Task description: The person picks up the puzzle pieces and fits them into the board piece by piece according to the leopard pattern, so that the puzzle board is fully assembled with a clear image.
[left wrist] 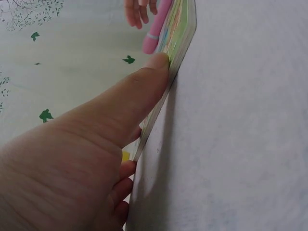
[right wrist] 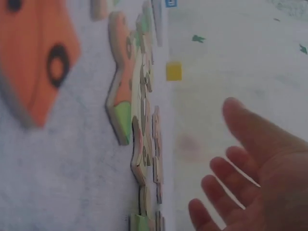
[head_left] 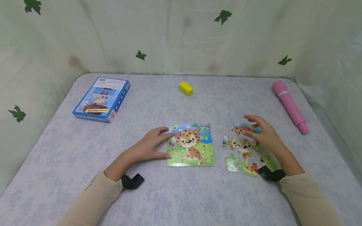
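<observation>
A square puzzle board (head_left: 178, 160) with a spotted cartoon cub lies flat in the middle of the table. At its left edge, my left hand (head_left: 147, 146) rests with spread fingers; the index fingertip lies over the picture. In the left wrist view, the thumb (left wrist: 139, 86) touches the board's side. Several loose jigsaw pieces (head_left: 232, 165) lie to the right of the board. Above the far pieces hovers my right hand (head_left: 266, 135), thumb and fingers apart with nothing between them. The right wrist view shows that hand (right wrist: 250, 178) raised off the pieces (right wrist: 122, 72).
A blue box (head_left: 104, 97) lies at the back left. Near the table's far edge is a yellow block (head_left: 186, 88). A pink tube-shaped object (head_left: 292, 108) lies at the right. Pale curtain (head_left: 169, 37) closes off the back and sides.
</observation>
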Action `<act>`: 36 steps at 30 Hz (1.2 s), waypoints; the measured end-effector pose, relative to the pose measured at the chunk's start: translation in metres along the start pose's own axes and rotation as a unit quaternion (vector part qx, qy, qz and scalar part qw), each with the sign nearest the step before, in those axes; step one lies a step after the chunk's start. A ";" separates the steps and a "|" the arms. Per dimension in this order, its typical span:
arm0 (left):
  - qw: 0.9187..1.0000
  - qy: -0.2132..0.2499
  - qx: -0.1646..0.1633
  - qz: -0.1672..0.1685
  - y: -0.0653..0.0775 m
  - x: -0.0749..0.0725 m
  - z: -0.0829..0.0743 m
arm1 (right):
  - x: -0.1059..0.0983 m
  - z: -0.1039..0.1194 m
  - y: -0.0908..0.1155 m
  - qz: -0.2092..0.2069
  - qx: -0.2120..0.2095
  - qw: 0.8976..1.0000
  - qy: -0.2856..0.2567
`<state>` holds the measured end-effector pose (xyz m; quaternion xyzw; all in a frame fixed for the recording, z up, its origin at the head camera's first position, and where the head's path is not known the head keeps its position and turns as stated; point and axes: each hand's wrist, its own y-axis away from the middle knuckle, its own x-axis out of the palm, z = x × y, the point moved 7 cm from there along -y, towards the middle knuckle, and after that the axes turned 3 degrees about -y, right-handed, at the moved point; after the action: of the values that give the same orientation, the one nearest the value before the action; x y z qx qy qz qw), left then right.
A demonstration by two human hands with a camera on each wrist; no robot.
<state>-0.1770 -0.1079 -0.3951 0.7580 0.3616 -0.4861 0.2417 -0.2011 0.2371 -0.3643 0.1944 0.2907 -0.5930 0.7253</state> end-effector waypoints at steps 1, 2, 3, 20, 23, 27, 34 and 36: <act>1.000 0.000 0.000 0.000 0.000 0.000 0.000 | 0.002 -0.007 0.000 0.007 0.009 1.000 0.004; 1.000 -0.001 0.000 -0.001 0.000 0.000 0.000 | 0.003 -0.013 0.000 0.013 0.016 1.000 0.007; 1.000 -0.002 0.000 -0.001 0.000 0.000 0.000 | 0.005 -0.017 -0.001 0.019 0.017 1.000 0.009; 1.000 -0.003 0.005 -0.005 0.001 0.000 0.000 | 0.010 -0.024 -0.001 0.019 -0.038 0.994 0.102; 1.000 -0.004 0.006 -0.005 0.001 0.000 0.000 | 0.007 -0.018 0.000 0.011 -0.041 0.994 0.100; 1.000 -0.002 0.002 0.000 0.001 0.001 0.001 | 0.002 -0.003 0.001 -0.006 -0.060 0.993 0.105; 1.000 0.000 -0.001 0.006 0.001 0.001 -0.001 | -0.002 0.049 0.008 -0.061 -0.172 0.977 0.106; 1.000 -0.002 0.000 0.004 0.001 0.000 -0.002 | 0.000 0.068 0.011 -0.075 -0.216 0.968 0.104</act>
<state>-0.1748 -0.1069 -0.3943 0.7584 0.3580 -0.4868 0.2445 -0.1773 0.1965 -0.3137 0.0707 0.4995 -0.5455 0.6693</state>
